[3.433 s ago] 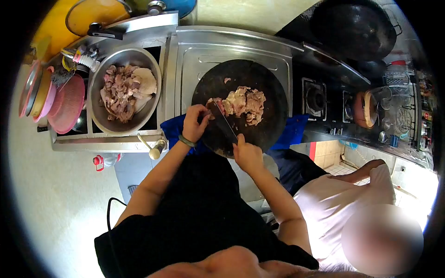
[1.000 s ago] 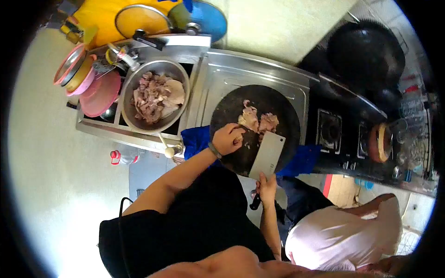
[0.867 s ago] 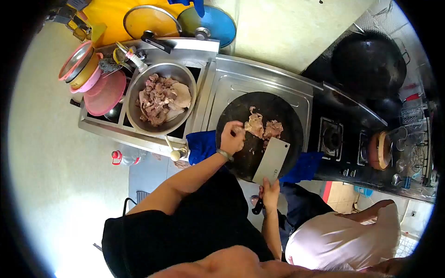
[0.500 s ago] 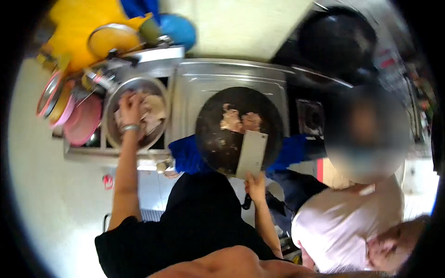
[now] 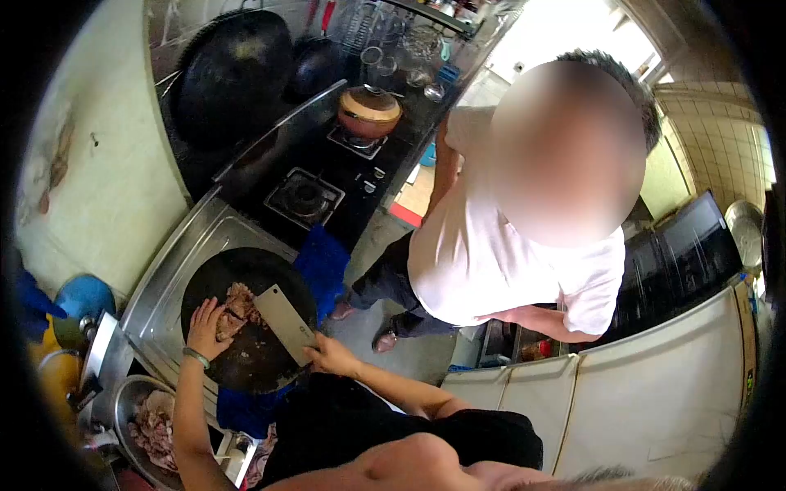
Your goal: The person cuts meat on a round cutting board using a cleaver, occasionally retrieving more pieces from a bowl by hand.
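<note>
On a round dark chopping board [image 5: 246,372] lies some reddish-brown chopped meat [image 5: 240,311]. My left hand [image 5: 206,331] grips the left side of that meat, fingertips against it. In my right hand [image 5: 332,356] is the handle of a wide cleaver [image 5: 284,319], its blade lying across the right half of the board with its far end beside the meat. My right fingers are wrapped round the handle. A steel bowl [image 5: 123,409] with more pieces of raw meat [image 5: 153,427] stands at the lower left, partly behind my left forearm.
A blue cloth [image 5: 321,266] lies beneath the board, over the steel sink edge [image 5: 168,286]. Beyond is a black stove [image 5: 304,196] with a lidded clay pot [image 5: 368,113]. A large wok [image 5: 233,78] leans at the wall. Another person in a pale shirt [image 5: 467,266] stands to the right.
My view has swung to the right, towards the stove and the other person. My left hand has moved from the steel bowl to the meat on the board. The cleaver stays in my right hand.
</note>
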The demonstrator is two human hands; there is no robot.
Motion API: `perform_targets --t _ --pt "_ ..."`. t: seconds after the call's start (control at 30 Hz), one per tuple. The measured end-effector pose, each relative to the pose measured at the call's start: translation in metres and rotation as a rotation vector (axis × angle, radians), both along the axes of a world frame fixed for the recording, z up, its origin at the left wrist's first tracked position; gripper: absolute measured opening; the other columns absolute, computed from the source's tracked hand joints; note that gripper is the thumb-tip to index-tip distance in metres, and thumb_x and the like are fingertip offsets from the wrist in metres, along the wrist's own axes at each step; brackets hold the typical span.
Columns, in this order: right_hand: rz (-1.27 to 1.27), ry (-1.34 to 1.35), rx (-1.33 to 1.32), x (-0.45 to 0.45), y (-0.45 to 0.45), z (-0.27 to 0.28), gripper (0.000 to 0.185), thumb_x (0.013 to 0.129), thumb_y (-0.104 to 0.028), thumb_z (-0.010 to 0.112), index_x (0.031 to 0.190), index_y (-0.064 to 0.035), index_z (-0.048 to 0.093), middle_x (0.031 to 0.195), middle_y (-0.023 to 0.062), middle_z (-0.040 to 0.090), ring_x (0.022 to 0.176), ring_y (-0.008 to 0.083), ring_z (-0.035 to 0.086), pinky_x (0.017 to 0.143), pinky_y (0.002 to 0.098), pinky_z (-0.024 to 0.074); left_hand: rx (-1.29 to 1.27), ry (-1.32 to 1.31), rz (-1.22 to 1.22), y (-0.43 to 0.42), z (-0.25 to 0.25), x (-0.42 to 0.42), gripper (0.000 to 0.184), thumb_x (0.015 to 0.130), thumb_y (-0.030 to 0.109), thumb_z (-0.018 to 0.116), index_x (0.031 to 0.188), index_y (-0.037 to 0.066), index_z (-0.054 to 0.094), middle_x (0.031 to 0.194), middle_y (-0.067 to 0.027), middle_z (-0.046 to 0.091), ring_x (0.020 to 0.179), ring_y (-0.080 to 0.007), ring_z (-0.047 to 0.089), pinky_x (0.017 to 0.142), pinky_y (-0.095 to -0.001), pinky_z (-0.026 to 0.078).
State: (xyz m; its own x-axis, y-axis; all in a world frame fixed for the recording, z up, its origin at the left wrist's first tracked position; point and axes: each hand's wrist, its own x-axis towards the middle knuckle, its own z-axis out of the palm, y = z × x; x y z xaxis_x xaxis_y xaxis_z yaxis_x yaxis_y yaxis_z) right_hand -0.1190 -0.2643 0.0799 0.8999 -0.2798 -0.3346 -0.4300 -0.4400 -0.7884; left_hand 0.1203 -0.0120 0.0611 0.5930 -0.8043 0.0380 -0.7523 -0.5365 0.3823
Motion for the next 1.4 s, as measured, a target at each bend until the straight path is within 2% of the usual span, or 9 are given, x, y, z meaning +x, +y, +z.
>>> perform_targets --t 0.17,0.53,0.67,0.73,0.83,1.0,1.1,1.23,1.4 --pt "-0.103 -0.014 0.102 -0.022 -0.009 -0.017 0.040 0.091 -0.033 0.060 0.108 0.0029 0.050 0.093 0.0289 0.064 0.090 0.0436 0.064 0.074 0.0467 0.0496 0.188 0.025 -0.028 -0.018 -0.011 0.018 0.061 0.067 0.027 0.079 0.119 0.006 0.056 0.135 -0.0117 0.046 0.126 -0.0334 0.040 0.109 -0.0483 0.032" --pt "0.014 -0.054 -0.064 -0.020 -0.009 -0.018 0.037 0.092 -0.030 0.058 0.105 0.0031 0.050 0.092 0.0308 0.062 0.089 0.0434 0.062 0.073 0.0483 0.0487 -0.171 0.459 0.494 0.012 -0.038 -0.032 0.053 0.078 0.020 0.073 0.122 0.001 0.050 0.118 -0.0174 0.058 0.107 -0.0310 0.057 0.086 -0.0425 0.050" --pt "0.161 0.030 -0.096 0.010 -0.015 -0.013 0.035 0.093 -0.028 0.057 0.110 0.0033 0.053 0.097 0.0280 0.064 0.092 0.0419 0.063 0.078 0.0477 0.0503 -0.940 0.997 0.483 0.022 -0.047 -0.045 0.051 0.088 0.011 0.067 0.133 -0.001 0.047 0.137 -0.0160 0.051 0.126 -0.0267 0.049 0.106 -0.0372 0.039" --pt "0.139 0.022 0.017 0.016 -0.014 0.015 0.036 0.093 -0.026 0.057 0.115 0.0021 0.054 0.102 0.0246 0.066 0.094 0.0415 0.064 0.081 0.0459 0.0510 -0.279 0.278 0.332 0.010 0.010 -0.034 0.034 0.091 0.029 0.062 0.115 0.005 0.067 0.128 -0.0143 0.060 0.125 -0.0290 0.050 0.106 -0.0408 0.035" --pt "0.065 -0.126 -0.041 0.016 -0.006 0.011 0.032 0.093 -0.025 0.058 0.110 0.0017 0.054 0.084 0.0217 0.067 0.078 0.0379 0.066 0.070 0.0440 0.0505 -0.223 0.427 0.688 0.022 -0.036 -0.038 0.057 0.088 0.042 0.065 0.128 0.003 0.056 0.129 -0.0227 0.053 0.119 -0.0366 0.051 0.101 -0.0425 0.041" --pt "0.097 -0.225 -0.158 0.006 -0.008 -0.025 0.030 0.092 -0.021 0.061 0.111 0.0014 0.053 0.071 0.0115 0.063 0.058 0.0181 0.058 0.054 0.0330 0.0463 -0.345 0.412 0.682 0.032 -0.070 -0.038 0.070 0.077 0.040 0.074 0.127 -0.004 0.052 0.116 -0.0244 0.059 0.108 -0.0343 0.058 0.091 -0.0403 0.047" --pt "0.110 -0.003 0.004 0.018 -0.011 -0.037 0.049 0.091 -0.030 0.059 0.121 0.0073 0.048 0.092 0.0295 0.066 0.090 0.0446 0.064 0.076 0.0490 0.0507 -0.183 0.584 0.601 0.031 -0.028 -0.036 0.060 0.076 0.033 0.074 0.119 -0.005 0.056 0.101 -0.0211 0.065 0.092 -0.0329 0.064 0.080 -0.0381 0.051" --pt "0.148 -0.047 -0.034 0.026 -0.007 -0.020 0.048 0.091 -0.026 0.061 0.120 0.0095 0.048 0.084 0.0269 0.066 0.081 0.0426 0.065 0.070 0.0474 0.0504 -0.337 0.471 0.611 0.018 -0.010 -0.051 0.038 0.074 0.026 0.072 0.096 -0.001 0.057 0.083 -0.0154 0.064 0.078 -0.0307 0.064 0.070 -0.0380 0.050" --pt "0.211 -0.090 -0.163 0.030 -0.003 -0.007 0.044 0.091 -0.023 0.061 0.119 0.0077 0.048 0.073 0.0256 0.065 0.071 0.0411 0.067 0.061 0.0472 0.0503 -0.240 0.020 0.334 -0.012 -0.003 -0.097 0.020 0.076 0.018 0.071 0.092 0.010 0.060 0.099 -0.0067 0.061 0.098 -0.0251 0.060 0.084 -0.0380 0.047"
